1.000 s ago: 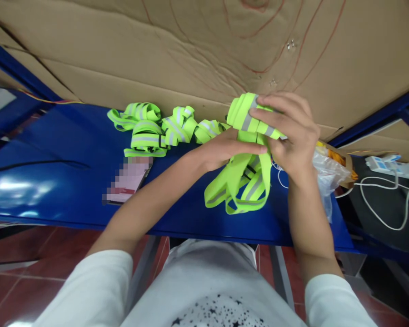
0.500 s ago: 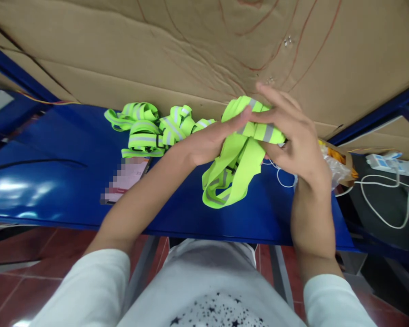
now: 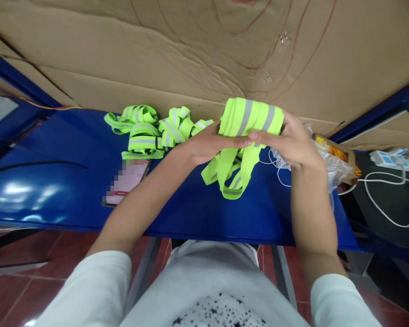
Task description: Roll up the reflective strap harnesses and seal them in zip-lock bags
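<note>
Between my two hands is a bundle of neon-yellow reflective strap with grey stripes, wound flat in several layers. My left hand grips its left end, thumb along the lower edge. At the right end my right hand is closed round it, thumb pressed on the front and meeting the left thumb; its other fingers are mostly hidden behind. Loose loops of the strap hang below the hands, over the table. Left of them lie several bundled straps of the same kind, some with black buckles.
The blue table backs onto a cardboard sheet. A phone-like flat device lies near my left forearm. At the right are a clear plastic bag, an open box, white cables and a power strip.
My right hand has come down from above the bundle, its raised fingers now closed round the right end. The wound layers face me more openly, and the hanging loops have shifted.
</note>
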`<state>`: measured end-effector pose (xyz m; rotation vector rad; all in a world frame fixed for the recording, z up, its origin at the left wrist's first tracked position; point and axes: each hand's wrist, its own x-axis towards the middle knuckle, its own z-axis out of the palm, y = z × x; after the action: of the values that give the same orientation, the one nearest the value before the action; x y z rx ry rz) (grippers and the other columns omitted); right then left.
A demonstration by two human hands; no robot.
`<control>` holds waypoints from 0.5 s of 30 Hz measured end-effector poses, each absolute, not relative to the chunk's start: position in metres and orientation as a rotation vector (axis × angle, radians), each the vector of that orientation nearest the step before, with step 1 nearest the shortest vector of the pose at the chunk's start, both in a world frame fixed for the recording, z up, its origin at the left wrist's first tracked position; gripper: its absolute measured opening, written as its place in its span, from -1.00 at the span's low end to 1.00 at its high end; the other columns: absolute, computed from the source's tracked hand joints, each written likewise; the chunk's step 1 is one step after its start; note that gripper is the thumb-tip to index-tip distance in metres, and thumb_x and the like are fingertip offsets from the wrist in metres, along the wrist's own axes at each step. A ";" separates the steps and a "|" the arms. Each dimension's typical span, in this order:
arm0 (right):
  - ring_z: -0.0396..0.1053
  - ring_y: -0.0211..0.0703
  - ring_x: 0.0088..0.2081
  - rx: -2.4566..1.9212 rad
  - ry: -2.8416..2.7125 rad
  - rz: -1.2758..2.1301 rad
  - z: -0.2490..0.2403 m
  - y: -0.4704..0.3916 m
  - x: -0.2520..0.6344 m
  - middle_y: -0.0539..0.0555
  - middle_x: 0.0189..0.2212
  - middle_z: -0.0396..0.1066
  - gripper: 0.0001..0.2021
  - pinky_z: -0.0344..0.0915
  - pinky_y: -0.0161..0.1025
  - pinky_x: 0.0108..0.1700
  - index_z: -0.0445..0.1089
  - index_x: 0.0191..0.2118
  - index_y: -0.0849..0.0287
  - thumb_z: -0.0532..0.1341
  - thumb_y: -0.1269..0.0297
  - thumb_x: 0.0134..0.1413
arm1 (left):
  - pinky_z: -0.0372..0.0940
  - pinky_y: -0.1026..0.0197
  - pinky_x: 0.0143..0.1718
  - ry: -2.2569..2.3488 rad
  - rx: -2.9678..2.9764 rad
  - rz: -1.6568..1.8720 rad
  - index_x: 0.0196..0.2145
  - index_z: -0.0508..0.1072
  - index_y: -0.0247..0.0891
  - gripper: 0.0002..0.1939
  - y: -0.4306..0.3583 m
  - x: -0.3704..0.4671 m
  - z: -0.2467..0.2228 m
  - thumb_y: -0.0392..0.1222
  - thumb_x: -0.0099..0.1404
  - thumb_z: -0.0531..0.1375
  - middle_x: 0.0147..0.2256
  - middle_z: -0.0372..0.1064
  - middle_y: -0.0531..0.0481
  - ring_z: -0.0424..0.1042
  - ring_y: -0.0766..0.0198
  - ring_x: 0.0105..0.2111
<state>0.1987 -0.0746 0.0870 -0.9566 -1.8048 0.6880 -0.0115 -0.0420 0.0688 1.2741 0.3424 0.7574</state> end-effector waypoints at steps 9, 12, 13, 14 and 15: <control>0.58 0.14 0.07 -0.978 -1.902 0.338 0.108 -0.099 0.187 0.02 -0.01 0.62 -0.63 0.56 0.13 0.16 0.58 0.06 -0.11 0.46 0.08 0.12 | 0.51 -0.02 0.01 0.262 1.047 0.632 -0.25 0.63 -0.32 -0.66 -0.044 0.001 0.060 -0.15 0.03 0.55 -0.26 0.66 -0.10 0.65 0.03 -0.17; 0.54 0.09 0.14 -0.899 -1.998 0.131 0.111 -0.102 0.186 -0.05 0.08 0.59 -0.65 0.47 0.10 0.29 0.57 0.11 -0.22 0.40 0.19 0.21 | 0.49 0.07 -0.05 0.351 1.047 0.727 -0.25 0.62 -0.32 -0.61 -0.046 0.001 0.060 -0.27 -0.05 0.58 -0.25 0.65 -0.05 0.61 0.17 -0.26; 0.53 0.06 0.14 -0.866 -2.019 0.083 0.110 -0.102 0.185 -0.07 0.09 0.59 -0.64 0.46 0.08 0.30 0.56 0.12 -0.24 0.37 0.23 0.24 | 0.48 0.07 -0.04 0.368 1.045 0.742 -0.24 0.61 -0.32 -0.59 -0.047 0.001 0.061 -0.29 -0.07 0.59 -0.25 0.64 -0.04 0.61 0.18 -0.25; 0.53 0.04 0.15 -0.843 -2.031 0.051 0.109 -0.101 0.184 -0.08 0.10 0.58 -0.62 0.46 0.06 0.30 0.55 0.14 -0.26 0.35 0.27 0.27 | 0.47 0.05 -0.02 0.373 1.041 0.754 -0.23 0.60 -0.32 -0.57 -0.048 0.001 0.063 -0.30 -0.08 0.59 -0.24 0.64 -0.03 0.60 0.18 -0.23; 0.53 0.01 0.15 -0.821 -2.035 0.020 0.107 -0.100 0.183 -0.08 0.10 0.58 -0.61 0.47 0.03 0.29 0.54 0.16 -0.27 0.31 0.30 0.30 | 0.46 0.05 0.00 0.365 1.034 0.766 -0.21 0.59 -0.31 -0.55 -0.049 0.001 0.065 -0.29 -0.08 0.59 -0.23 0.63 -0.02 0.60 0.17 -0.21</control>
<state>0.1827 -0.0998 0.1070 -0.8209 -2.0348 0.0198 0.0012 -0.0494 0.0647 1.0344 0.3646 0.7661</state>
